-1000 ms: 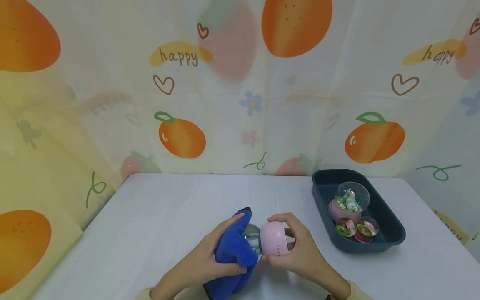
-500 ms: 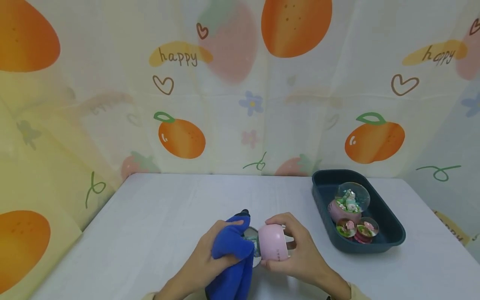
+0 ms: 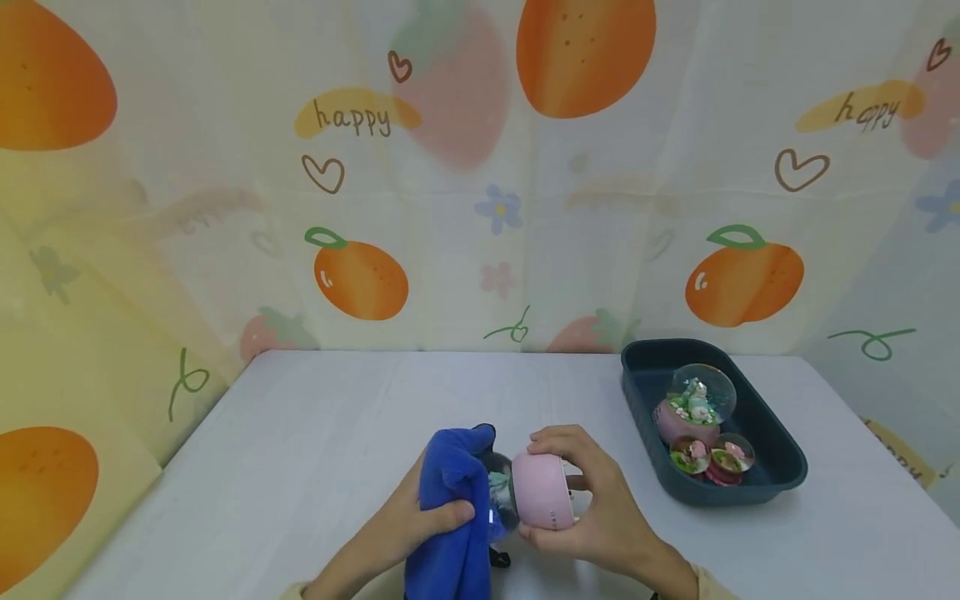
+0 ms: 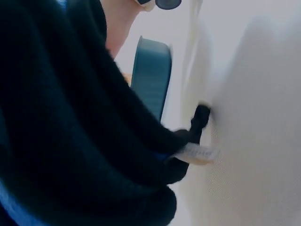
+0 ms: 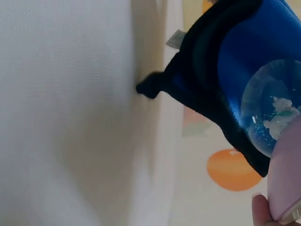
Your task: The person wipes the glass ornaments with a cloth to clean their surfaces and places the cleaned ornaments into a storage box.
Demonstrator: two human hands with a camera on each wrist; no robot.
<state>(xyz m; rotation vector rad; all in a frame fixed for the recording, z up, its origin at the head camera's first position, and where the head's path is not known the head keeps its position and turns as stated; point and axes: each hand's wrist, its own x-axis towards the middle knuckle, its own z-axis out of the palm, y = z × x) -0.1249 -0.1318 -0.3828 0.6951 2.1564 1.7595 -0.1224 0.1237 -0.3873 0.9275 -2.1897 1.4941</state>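
Observation:
My right hand (image 3: 611,508) grips the pink base (image 3: 542,492) of a snow globe lying on its side in the air, dome towards the left. The clear dome (image 3: 501,487) has small pale figures inside, seen better in the right wrist view (image 5: 270,108). With my left hand (image 3: 401,517) I hold a blue plush cloth (image 3: 452,475) against the dome, thumb across its front and other fingers hidden behind it. The cloth hangs down, its dark loop (image 5: 150,84) and white label (image 5: 176,39) showing in the right wrist view. Dark folds of cloth (image 4: 84,132) fill much of the left wrist view.
A dark teal tray (image 3: 637,408) stands at the right of the white-covered table (image 3: 330,417). Inside it are a larger snow globe (image 3: 701,396) and two small ones (image 3: 688,455). A fruit-printed curtain (image 3: 450,275) hangs behind the table.
My left hand has shifted the cloth over the dome, and its upper part is now bunched higher and further left. The globe has tilted and turned slightly in my right hand. The tray stays put.

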